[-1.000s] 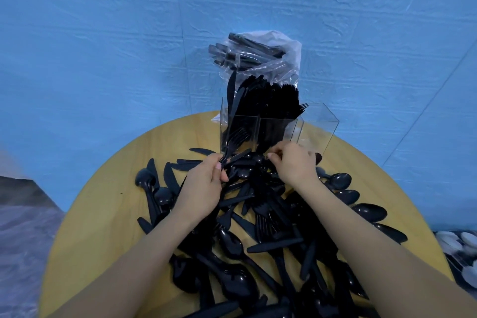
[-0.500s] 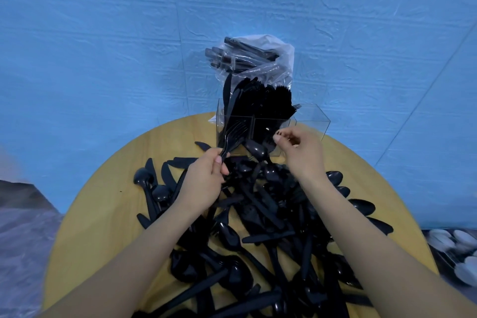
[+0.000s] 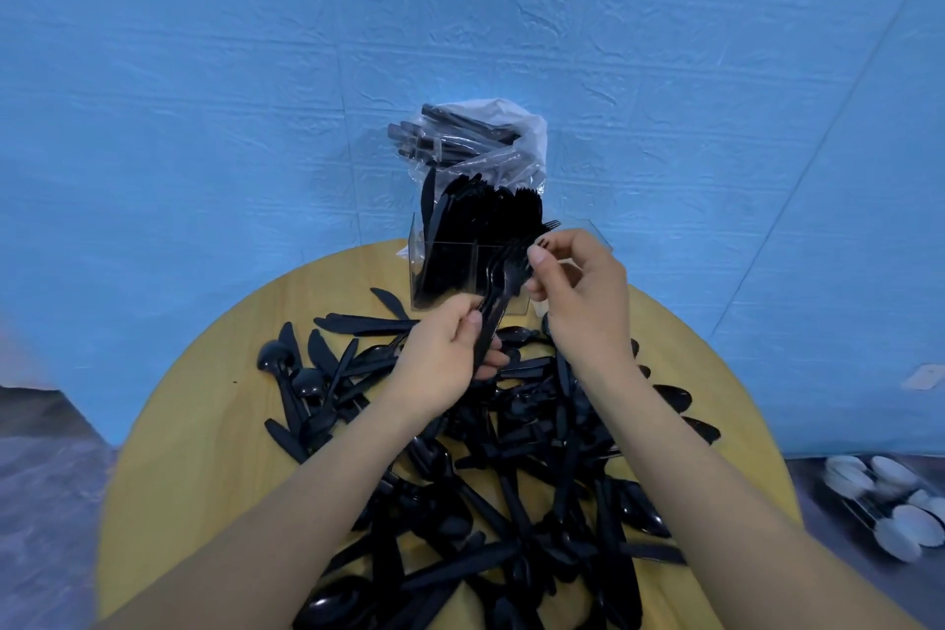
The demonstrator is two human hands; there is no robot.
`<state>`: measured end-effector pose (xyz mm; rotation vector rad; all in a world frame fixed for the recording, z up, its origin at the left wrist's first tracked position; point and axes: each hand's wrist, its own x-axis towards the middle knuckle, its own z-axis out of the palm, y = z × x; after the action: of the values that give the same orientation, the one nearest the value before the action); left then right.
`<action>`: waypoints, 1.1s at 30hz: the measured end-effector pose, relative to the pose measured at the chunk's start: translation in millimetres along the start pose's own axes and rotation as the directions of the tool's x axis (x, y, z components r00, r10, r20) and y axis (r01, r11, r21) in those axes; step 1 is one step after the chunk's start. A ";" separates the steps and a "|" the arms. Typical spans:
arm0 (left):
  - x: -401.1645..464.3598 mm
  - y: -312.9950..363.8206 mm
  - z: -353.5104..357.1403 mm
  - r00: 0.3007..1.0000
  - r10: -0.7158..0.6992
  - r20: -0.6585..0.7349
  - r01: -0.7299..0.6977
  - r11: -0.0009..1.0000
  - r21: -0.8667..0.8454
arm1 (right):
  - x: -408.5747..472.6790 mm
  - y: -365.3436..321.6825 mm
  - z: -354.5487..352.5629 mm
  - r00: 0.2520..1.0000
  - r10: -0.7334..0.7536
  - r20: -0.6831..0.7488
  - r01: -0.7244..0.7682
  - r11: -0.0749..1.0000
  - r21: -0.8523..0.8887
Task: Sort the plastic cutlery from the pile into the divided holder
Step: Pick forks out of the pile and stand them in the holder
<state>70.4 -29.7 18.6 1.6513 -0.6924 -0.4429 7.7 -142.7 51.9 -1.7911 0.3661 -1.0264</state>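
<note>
Gathering step in hand: left hand (image 3: 444,353) grips a bundle of black forks (image 3: 503,289) by the handles, right hand (image 3: 572,294) pinching their tines, before the clear divided holder (image 3: 424,266) at the table's far edge; next, insertion into the fork compartment seems required.

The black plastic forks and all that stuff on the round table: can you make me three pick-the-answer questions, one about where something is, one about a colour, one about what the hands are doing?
1. Where is the clear divided plastic holder?
A. At the far edge of the round wooden table
B. On the floor
C. In the person's lap

2. What colour is the pile of loose plastic cutlery?
A. White
B. Black
C. Red

3. What is the left hand doing?
A. Resting flat on the table
B. Holding a bundle of black plastic forks
C. Hanging empty

Answers: 1 A, the holder stands at the table's far side, by the blue wall. 2 B, every loose piece is black. 3 B, its fingers wrap the handles while the right hand touches the tines.
</note>
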 end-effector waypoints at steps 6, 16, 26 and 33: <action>-17.8 6.3 1.9 0.998 -0.038 0.059 0.044 0.994 -0.099 | -8.4 6.4 5.5 0.994 0.055 -0.090 -0.060 0.997 -0.047; -16.3 -16.3 -31.8 0.993 -0.071 -0.094 0.073 0.997 0.019 | 1.1 37.5 35.1 0.977 0.200 0.079 -0.178 0.959 -0.222; -2.7 -42.8 -55.9 0.971 -0.080 -0.226 0.103 0.991 0.090 | 28.3 86.4 67.8 0.870 0.468 0.154 -0.263 0.705 -0.659; 5.3 -52.8 -57.9 0.973 -0.061 -0.223 0.097 0.983 0.154 | 29.6 84.6 61.0 0.902 0.426 0.070 -0.351 0.817 -0.457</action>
<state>121.4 14.9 -21.1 1.8556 -0.5112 -0.2608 89.7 -163.2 -16.0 -2.0633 0.8748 -0.5151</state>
